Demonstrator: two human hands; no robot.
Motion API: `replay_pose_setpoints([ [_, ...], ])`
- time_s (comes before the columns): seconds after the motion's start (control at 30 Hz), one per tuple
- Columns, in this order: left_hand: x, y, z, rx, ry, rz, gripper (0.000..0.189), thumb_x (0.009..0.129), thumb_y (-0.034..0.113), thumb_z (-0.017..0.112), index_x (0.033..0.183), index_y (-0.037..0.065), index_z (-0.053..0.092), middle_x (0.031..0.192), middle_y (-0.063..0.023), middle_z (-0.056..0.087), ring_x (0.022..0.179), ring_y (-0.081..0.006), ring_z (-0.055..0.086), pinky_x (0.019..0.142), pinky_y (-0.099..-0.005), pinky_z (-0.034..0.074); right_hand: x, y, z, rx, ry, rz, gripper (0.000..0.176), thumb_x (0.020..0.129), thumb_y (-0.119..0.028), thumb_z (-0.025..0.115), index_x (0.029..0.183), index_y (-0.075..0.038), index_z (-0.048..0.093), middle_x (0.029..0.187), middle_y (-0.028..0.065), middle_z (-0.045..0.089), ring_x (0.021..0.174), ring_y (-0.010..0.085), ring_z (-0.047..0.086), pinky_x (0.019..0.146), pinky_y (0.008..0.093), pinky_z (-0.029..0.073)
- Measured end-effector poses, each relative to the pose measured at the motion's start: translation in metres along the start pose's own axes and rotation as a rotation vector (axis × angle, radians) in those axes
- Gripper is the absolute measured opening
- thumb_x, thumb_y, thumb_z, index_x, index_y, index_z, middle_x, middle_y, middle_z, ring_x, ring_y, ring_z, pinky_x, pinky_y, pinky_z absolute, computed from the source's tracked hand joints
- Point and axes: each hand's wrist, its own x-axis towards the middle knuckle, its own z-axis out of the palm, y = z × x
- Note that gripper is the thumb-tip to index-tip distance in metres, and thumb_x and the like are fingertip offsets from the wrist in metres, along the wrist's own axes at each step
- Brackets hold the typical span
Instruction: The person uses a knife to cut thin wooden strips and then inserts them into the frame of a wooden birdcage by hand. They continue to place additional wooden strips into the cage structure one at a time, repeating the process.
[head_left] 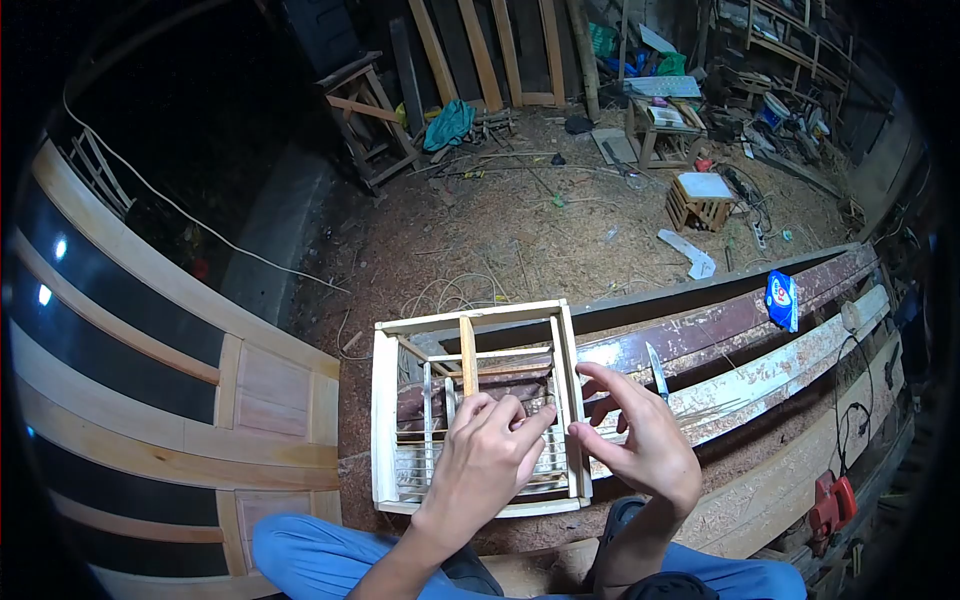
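A pale wooden frame [384, 420] with slats and thin bars inside stands in front of me, between my knees. My left hand [485, 445] is over its middle, fingers bent, at the lower end of an upright wooden slat [468, 355]. The index finger reaches toward the frame's right side; whatever lies within the fingers is hidden. My right hand [645, 440] is at the outer right side of the frame, thumb and fingers curved and apart, with nothing visible between them. Just beyond it, a knife [656, 368] lies on the planks.
Long planks [740, 395] run to the right, bearing a blue packet [782, 301] and shavings. A red power tool [832, 505] sits at lower right. Panelled wooden doors [275, 395] lie at left. Beyond are a slatted stool [700, 200] and a white bracket-shaped piece [688, 254].
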Motion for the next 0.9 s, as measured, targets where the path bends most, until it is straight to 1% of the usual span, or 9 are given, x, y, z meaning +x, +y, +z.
replay_pose_setpoints([
  [0.23, -0.001, -0.003, 0.001, -0.028, 0.025, 0.011, 0.029, 0.087, 0.011, 0.081, 0.116, 0.012, 0.083, 0.092, -0.0070, 0.068, 0.095, -0.0293, 0.066, 0.096, -0.0430, 0.053, 0.001, 0.003, 0.000, 0.015, 0.005, -0.021, 0.065, 0.092, -0.020, 0.081, 0.150, -0.003, 0.058, 0.115, 0.0156, 0.074, 0.091, 0.0238, 0.076, 0.080, 0.0388, 0.061],
  [0.3, -0.001, -0.004, 0.001, -0.046, 0.026, 0.001, 0.026, 0.087, 0.012, 0.081, 0.113, 0.012, 0.084, 0.095, -0.0059, 0.070, 0.094, -0.0271, 0.067, 0.094, -0.0412, 0.052, 0.001, 0.002, 0.000, 0.034, 0.000, -0.018, 0.065, 0.092, -0.019, 0.081, 0.150, -0.003, 0.057, 0.116, 0.0154, 0.073, 0.091, 0.0233, 0.076, 0.080, 0.0386, 0.061],
  [0.43, 0.007, -0.002, -0.001, -0.059, 0.006, 0.019, 0.026, 0.088, 0.013, 0.082, 0.114, 0.013, 0.083, 0.097, -0.0048, 0.075, 0.091, -0.0241, 0.070, 0.090, -0.0393, 0.051, 0.002, 0.004, 0.001, 0.052, -0.003, -0.036, 0.066, 0.091, -0.017, 0.081, 0.150, -0.002, 0.057, 0.116, 0.0149, 0.073, 0.091, 0.0221, 0.075, 0.081, 0.0379, 0.061],
  [0.5, 0.008, -0.006, 0.001, -0.057, 0.007, 0.050, 0.028, 0.089, 0.012, 0.082, 0.117, 0.013, 0.083, 0.096, -0.0045, 0.078, 0.087, -0.0225, 0.073, 0.087, -0.0383, 0.050, 0.002, 0.007, 0.001, 0.052, -0.004, -0.046, 0.066, 0.091, -0.017, 0.081, 0.150, -0.002, 0.057, 0.115, 0.0149, 0.073, 0.091, 0.0220, 0.075, 0.081, 0.0375, 0.061],
  [0.63, 0.008, -0.007, 0.006, -0.099, 0.052, 0.069, 0.030, 0.089, 0.012, 0.081, 0.119, 0.014, 0.082, 0.093, -0.0048, 0.079, 0.086, -0.0226, 0.075, 0.088, -0.0388, 0.050, 0.003, 0.005, -0.001, 0.067, -0.013, -0.029, 0.065, 0.091, -0.016, 0.082, 0.149, -0.001, 0.057, 0.114, 0.0149, 0.073, 0.091, 0.0220, 0.075, 0.081, 0.0367, 0.061],
  [0.7, 0.007, -0.004, 0.007, 0.009, 0.013, 0.039, 0.031, 0.089, 0.010, 0.081, 0.120, 0.013, 0.082, 0.092, -0.0053, 0.079, 0.085, -0.0222, 0.075, 0.087, -0.0383, 0.050, 0.004, 0.005, 0.000, 0.079, -0.013, -0.033, 0.065, 0.090, -0.016, 0.082, 0.148, 0.000, 0.057, 0.114, 0.0149, 0.073, 0.091, 0.0220, 0.075, 0.081, 0.0365, 0.061],
  [0.73, 0.007, -0.004, 0.006, 0.009, 0.010, 0.040, 0.031, 0.089, 0.010, 0.081, 0.120, 0.013, 0.082, 0.092, -0.0053, 0.079, 0.085, -0.0222, 0.075, 0.087, -0.0383, 0.050, 0.004, 0.005, 0.000, 0.088, -0.017, -0.039, 0.065, 0.090, -0.016, 0.082, 0.148, 0.000, 0.058, 0.113, 0.0149, 0.073, 0.090, 0.0220, 0.075, 0.081, 0.0363, 0.061],
  [0.83, 0.007, -0.002, 0.007, 0.050, -0.004, 0.029, 0.031, 0.089, 0.010, 0.080, 0.120, 0.012, 0.082, 0.089, -0.0057, 0.077, 0.081, -0.0220, 0.073, 0.084, -0.0383, 0.049, 0.004, 0.005, 0.000, 0.091, -0.013, -0.025, 0.065, 0.090, -0.016, 0.082, 0.148, 0.001, 0.058, 0.112, 0.0150, 0.073, 0.090, 0.0221, 0.075, 0.081, 0.0364, 0.060],
  [0.9, 0.008, 0.000, 0.008, 0.058, 0.034, 0.017, 0.030, 0.089, 0.010, 0.079, 0.119, 0.011, 0.082, 0.085, -0.0061, 0.075, 0.077, -0.0229, 0.070, 0.082, -0.0383, 0.049, 0.004, 0.006, 0.000, 0.092, -0.013, -0.029, 0.065, 0.089, -0.016, 0.082, 0.148, 0.000, 0.058, 0.112, 0.0151, 0.073, 0.089, 0.0221, 0.074, 0.081, 0.0365, 0.060],
])
